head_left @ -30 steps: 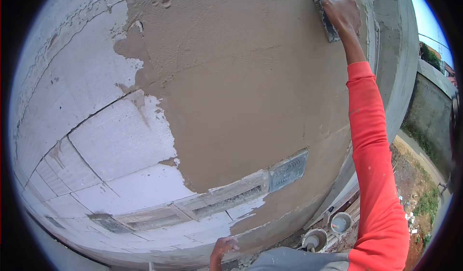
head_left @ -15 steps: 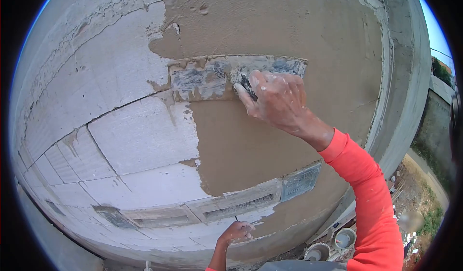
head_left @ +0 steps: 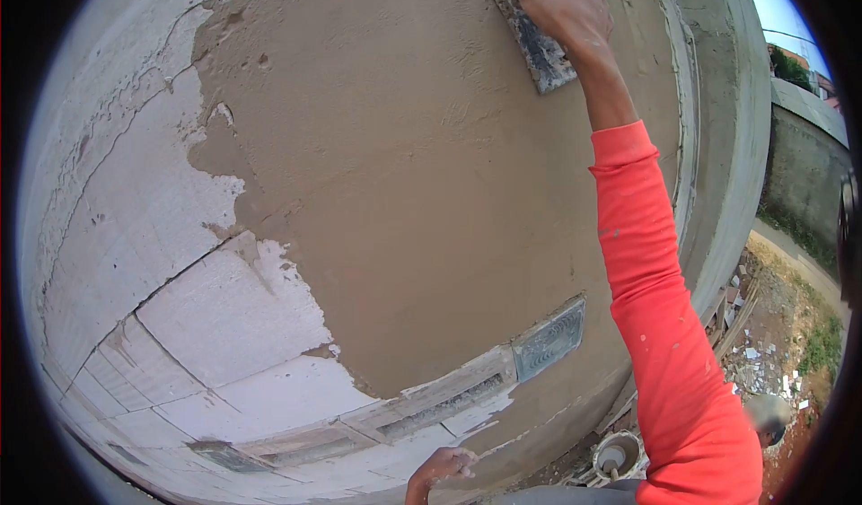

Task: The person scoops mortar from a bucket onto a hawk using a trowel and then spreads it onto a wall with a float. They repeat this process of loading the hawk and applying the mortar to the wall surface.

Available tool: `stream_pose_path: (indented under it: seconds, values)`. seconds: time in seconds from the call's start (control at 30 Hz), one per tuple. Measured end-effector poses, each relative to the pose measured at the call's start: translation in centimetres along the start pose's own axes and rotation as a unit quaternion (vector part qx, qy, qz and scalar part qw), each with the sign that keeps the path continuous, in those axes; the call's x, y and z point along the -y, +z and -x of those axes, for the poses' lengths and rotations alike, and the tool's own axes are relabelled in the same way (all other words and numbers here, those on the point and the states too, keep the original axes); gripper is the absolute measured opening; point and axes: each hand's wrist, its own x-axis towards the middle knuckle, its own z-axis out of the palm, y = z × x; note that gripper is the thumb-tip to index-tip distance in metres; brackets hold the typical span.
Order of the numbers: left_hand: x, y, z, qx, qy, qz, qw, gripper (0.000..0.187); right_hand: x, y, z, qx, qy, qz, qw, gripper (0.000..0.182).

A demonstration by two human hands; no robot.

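My right hand [head_left: 561,2], at the end of a red sleeve, grips a plaster-caked trowel [head_left: 543,56] and presses it flat against the wall near the top. Wet brown plaster [head_left: 422,191] covers the middle and right of the wall. White blocks [head_left: 206,316] stay bare on the left and below. My left hand [head_left: 438,469] rests low against the wall's lower edge, fingers curled, holding nothing that I can see.
A glass block [head_left: 548,336] and a long vent slot [head_left: 440,404] sit in the lower wall. A concrete column [head_left: 727,146] borders the plaster on the right. Far below lie buckets [head_left: 615,456], rubble and a person's head [head_left: 770,418].
My right hand has swept the trowel from the left edge of the plaster at mid-wall up to the upper right. The view has tilted with it. My left hand stays low.
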Motion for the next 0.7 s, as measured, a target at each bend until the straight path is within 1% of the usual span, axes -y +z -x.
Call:
stream_pose_path:
  seconds: [0.03, 0.1, 0.13, 0.2, 0.27, 0.33, 0.37, 0.4, 0.43, 0.5, 0.53, 0.57, 0.63, 0.67, 0.7]
  values:
    - [2.8, 0.2, -0.1, -0.003, -0.041, 0.028, 0.999, 0.031, -2.3, -0.1, -0.8, -0.005, 0.035, 0.011, 0.999, 0.045]
    - [8.4, 0.8, 0.8, 0.003, -0.043, 0.052, 0.998, 0.032, -7.8, -0.2, -1.7, -0.028, 0.112, 0.028, 0.993, 0.049]
    - [9.8, 1.1, 1.4, 0.004, -0.045, 0.067, 0.997, 0.032, -10.6, -0.4, -1.6, -0.043, 0.145, 0.032, 0.988, 0.052]
    - [10.6, 2.0, 3.0, -0.013, -0.081, 0.093, 0.992, 0.031, -15.8, -0.6, -0.7, -0.07, 0.209, 0.04, 0.975, 0.058]
    - [10.6, 3.7, 5.1, -0.028, -0.121, 0.123, 0.985, 0.029, -18.5, -1.5, 2.4, -0.073, 0.242, 0.111, 0.961, 0.058]
    - [8.5, 3.7, 4.6, -0.046, -0.14, 0.141, 0.979, 0.028, -15.5, -3.8, 8.6, -0.038, 0.205, 0.045, 0.977, 0.05]
    - [7.0, 3.0, 3.2, -0.023, -0.094, 0.099, 0.99, 0.028, -14.2, -3.5, 12.4, -0.037, 0.166, 0.003, 0.985, 0.048]
    - [5.3, 2.3, 2.0, 0.001, -0.055, 0.056, 0.997, 0.028, -12.8, -2.9, 16.0, -0.021, 0.099, 0.006, 0.995, 0.045]
    - [3.6, 1.5, 1.2, 0.026, -0.02, 0.01, 0.999, 0.029, -11.4, -2.1, 19.7, -0.036, -0.022, 0.005, 0.999, 0.041]
    - [-5.3, 2.4, -0.6, 0.042, -0.029, -0.006, 0.999, 0.035, -7.9, -1.0, 24.5, 0.022, -0.163, -0.039, 0.986, 0.032]
    - [-7.8, 2.8, -2.4, 0.051, 0.03, -0.042, 0.997, 0.03, -6.6, -0.1, 25.6, 0.013, -0.211, -0.063, 0.975, 0.031]
    - [-9.6, 3.0, -4.1, 0.059, 0.09, -0.075, 0.991, 0.031, -5.8, 1.0, 26.0, 0.004, -0.258, -0.088, 0.962, 0.031]
    - [-14.2, 4.4, -5.1, 0.072, 0.112, -0.057, 0.989, 0.031, -4.4, 1.3, 23.7, 0.008, -0.205, -0.074, 0.976, 0.03]
    - [-15.4, 5.0, -5.3, 0.081, 0.123, -0.045, 0.988, 0.03, -4.2, 0.9, 22.1, 0.013, -0.18, -0.065, 0.981, 0.03]
    - [-15.5, 5.2, -5.6, 0.084, 0.11, -0.051, 0.989, 0.03, -4.4, 0.5, 20.0, 0.005, -0.13, -0.036, 0.991, 0.031]
